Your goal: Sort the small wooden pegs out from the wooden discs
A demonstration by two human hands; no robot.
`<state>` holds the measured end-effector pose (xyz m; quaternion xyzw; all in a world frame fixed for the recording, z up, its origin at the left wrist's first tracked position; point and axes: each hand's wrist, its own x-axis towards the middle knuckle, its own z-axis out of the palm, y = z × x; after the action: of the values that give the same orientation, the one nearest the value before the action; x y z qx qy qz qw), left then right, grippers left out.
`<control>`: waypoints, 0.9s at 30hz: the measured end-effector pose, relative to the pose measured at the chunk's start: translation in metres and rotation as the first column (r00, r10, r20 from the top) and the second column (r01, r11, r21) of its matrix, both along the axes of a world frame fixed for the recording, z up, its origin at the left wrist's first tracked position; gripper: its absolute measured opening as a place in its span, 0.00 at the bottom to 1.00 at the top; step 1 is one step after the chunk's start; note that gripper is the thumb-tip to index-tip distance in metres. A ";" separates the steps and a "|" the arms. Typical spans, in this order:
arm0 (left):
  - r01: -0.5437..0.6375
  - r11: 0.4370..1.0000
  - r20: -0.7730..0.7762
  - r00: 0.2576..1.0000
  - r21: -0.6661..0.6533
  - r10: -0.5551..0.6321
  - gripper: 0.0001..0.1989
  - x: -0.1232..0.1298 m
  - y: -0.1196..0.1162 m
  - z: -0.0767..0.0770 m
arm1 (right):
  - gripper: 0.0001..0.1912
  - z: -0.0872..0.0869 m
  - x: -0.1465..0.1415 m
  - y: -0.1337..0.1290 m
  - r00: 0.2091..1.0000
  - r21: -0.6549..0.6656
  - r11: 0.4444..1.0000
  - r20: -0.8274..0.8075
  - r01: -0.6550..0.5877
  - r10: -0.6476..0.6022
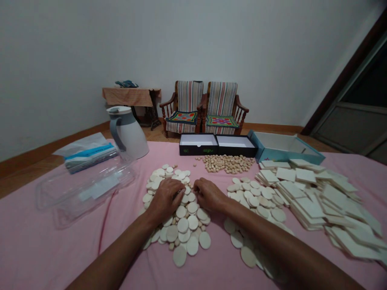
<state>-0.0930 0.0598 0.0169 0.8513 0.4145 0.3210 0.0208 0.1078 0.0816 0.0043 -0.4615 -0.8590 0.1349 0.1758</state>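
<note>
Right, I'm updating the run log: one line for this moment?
left hand: on left disc pile | right hand: at that pile's edge | small wooden pieces: beyond | tiles: right

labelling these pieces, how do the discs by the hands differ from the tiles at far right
The discs are round; the tiles are four-cornered. Each disc looks smaller than a tile. The left hand and right hand are at the discs; the tiles lie farther right. Discs and tiles alike are thin and pale.

Seeing matt wood on discs (183, 225), tiles (308, 208) and beads (228, 164); glossy clear plastic on tray (71, 184); smooth plastic on jug (134, 139); creased cloth on pink cover (127, 257).
</note>
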 end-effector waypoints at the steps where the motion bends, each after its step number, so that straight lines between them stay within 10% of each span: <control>1: 0.003 1.000 0.001 1.000 0.001 -0.003 0.09 0.000 0.000 0.000 | 0.08 0.000 0.006 0.005 1.000 0.009 1.000 0.008 0.022 -0.022; 11: 0.002 1.000 0.013 1.000 -0.015 -0.002 0.10 -0.002 -0.001 0.000 | 0.17 0.033 0.052 0.064 0.904 0.166 0.901 0.089 0.400 -0.418; 19: -0.004 1.000 0.013 1.000 -0.020 0.005 0.09 -0.001 -0.003 0.002 | 0.16 0.023 -0.011 0.091 0.973 0.124 0.988 0.197 0.097 -0.120; 27: -0.010 1.000 0.017 1.000 -0.027 0.010 0.08 -0.002 -0.002 -0.002 | 0.14 0.009 -0.025 0.089 0.954 0.164 0.975 0.234 0.151 -0.188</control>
<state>-0.0951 0.0574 0.0147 0.8460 0.4229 0.3228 0.0341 0.0832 0.1702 0.0128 -0.5329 -0.8388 -0.0021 0.1109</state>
